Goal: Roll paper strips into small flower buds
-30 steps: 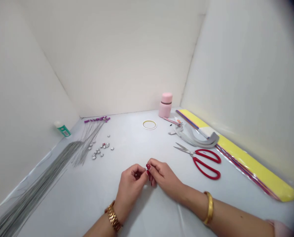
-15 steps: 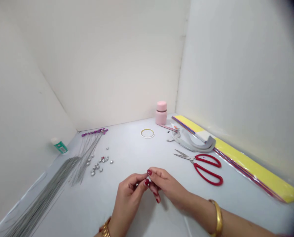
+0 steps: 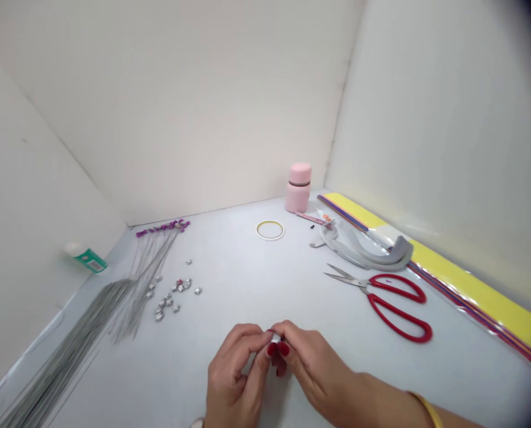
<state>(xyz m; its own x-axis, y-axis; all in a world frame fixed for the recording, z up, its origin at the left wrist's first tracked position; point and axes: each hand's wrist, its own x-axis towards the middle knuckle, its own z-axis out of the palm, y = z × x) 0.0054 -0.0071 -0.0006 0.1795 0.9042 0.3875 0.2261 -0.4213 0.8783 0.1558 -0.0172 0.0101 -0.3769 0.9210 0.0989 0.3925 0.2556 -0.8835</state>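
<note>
At the far left, a glue bottle [image 3: 87,260] lies on its side against the wall, its green label too small to read. Next come a long sheaf of silver wires [image 3: 69,345] and shorter stems tipped with purple beads [image 3: 162,227], then loose foil beads [image 3: 170,299] scattered on the white surface [image 3: 230,264].

The left hand [image 3: 232,371] and right hand [image 3: 314,368] meet low in the centre, their fingers [image 3: 265,342] clenched together on a tiny silver piece [image 3: 275,337], which is mostly hidden by the fingertips. It is small enough to slip from that pinch and roll away if the grip loosens – and a bead that size would be easy to lose among the others.

Further right are a tape ring [image 3: 269,229], a pink jar [image 3: 298,188], grey curved strips [image 3: 367,252], red-handled scissors [image 3: 381,300] with open blades, and a yellow packet [image 3: 470,282]. No writing is legible on any of them.
</note>
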